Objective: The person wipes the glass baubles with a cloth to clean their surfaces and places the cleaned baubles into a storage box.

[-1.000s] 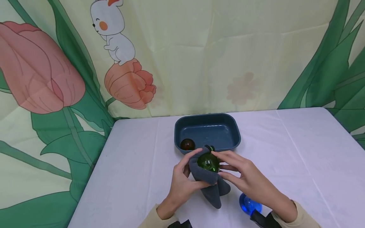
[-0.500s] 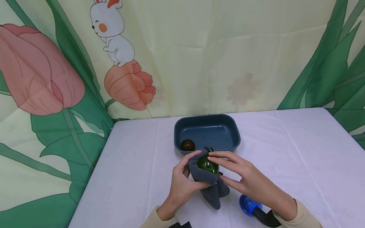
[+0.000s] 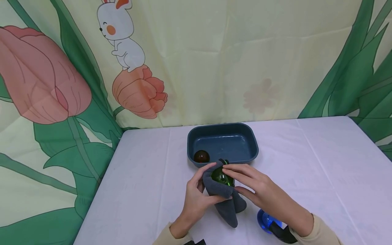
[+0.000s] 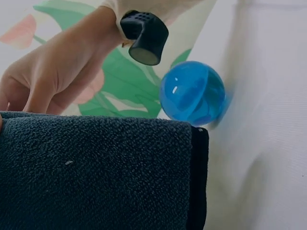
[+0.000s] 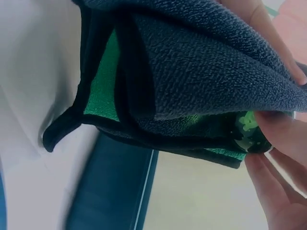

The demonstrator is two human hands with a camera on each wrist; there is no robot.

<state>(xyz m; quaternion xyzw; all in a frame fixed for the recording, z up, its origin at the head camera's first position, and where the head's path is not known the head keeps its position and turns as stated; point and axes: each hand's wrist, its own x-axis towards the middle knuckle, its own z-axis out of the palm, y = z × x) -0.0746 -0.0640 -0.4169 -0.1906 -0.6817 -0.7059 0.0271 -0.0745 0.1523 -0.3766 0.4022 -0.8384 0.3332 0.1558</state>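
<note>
where the fold of one dark grey cloth opens, one see-through green ball sits partly wrapped, just in front of the tray's near edge; cloth edged in black, with some green surface visible inside the fold from the right wrist. left hand: curled round the cloth, gripping it from the left. right hand: pinching the ball's right side between thumb and fingertips. one dark blue tray, rectangular, rounded corners, near the table's far edge; in its near left corner, one dark brown ball. one clear blue ball, on the table toward its near side, beside the right wrist's black strap. one table, covered in white. one printed backdrop, beyond the table's far edge, with tulips, leaves and a white rabbit.
</note>
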